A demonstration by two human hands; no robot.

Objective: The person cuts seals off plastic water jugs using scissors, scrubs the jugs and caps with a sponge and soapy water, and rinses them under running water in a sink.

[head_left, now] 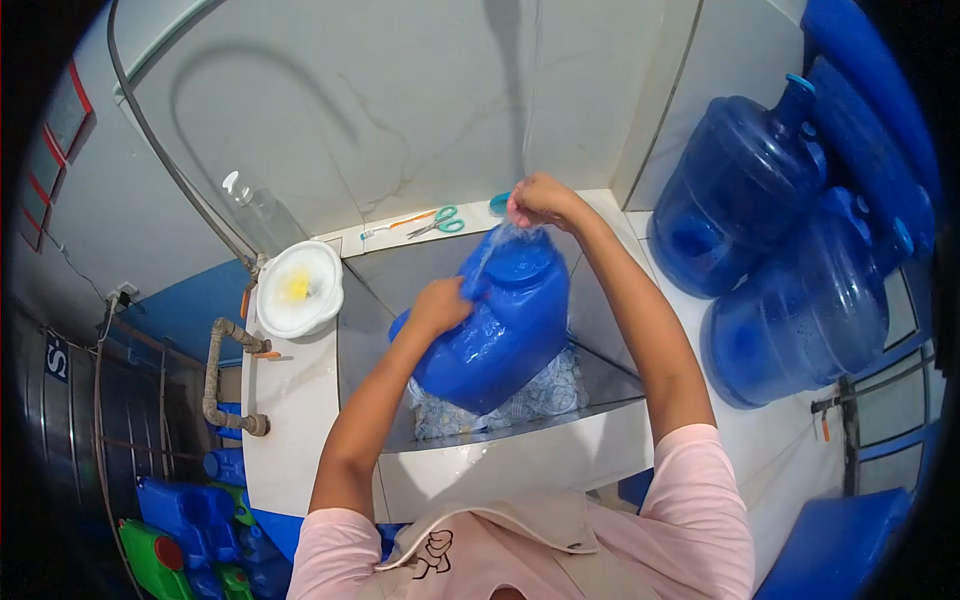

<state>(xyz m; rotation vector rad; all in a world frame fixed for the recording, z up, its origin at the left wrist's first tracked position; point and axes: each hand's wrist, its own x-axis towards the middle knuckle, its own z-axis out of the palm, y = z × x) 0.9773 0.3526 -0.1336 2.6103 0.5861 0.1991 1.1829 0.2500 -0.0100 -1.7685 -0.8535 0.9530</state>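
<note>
A blue plastic jug [492,335] stands tilted in the tiled sink [375,290], wet and shiny. My left hand [440,306] is closed round the jug's handle at its left side. Over the top of the jug is my right hand [540,202], its fingers curled together in running water [530,130]. What those fingers hold, if anything, is hidden. Water streams down from them onto the jug. Close behind my right fingers, a round blue-green thing [499,204] lies on the ledge. Under the jug, a patterned mat [545,390] covers part of the sink floor.
Teal-handled scissors [437,222] and a toothbrush [398,224] lie on the back ledge. A white basin [322,312] with something yellow inside and a pump bottle [262,215] stand left. Large blue water bottles [735,190] occupy the right counter. A pipe [213,375] rises at left.
</note>
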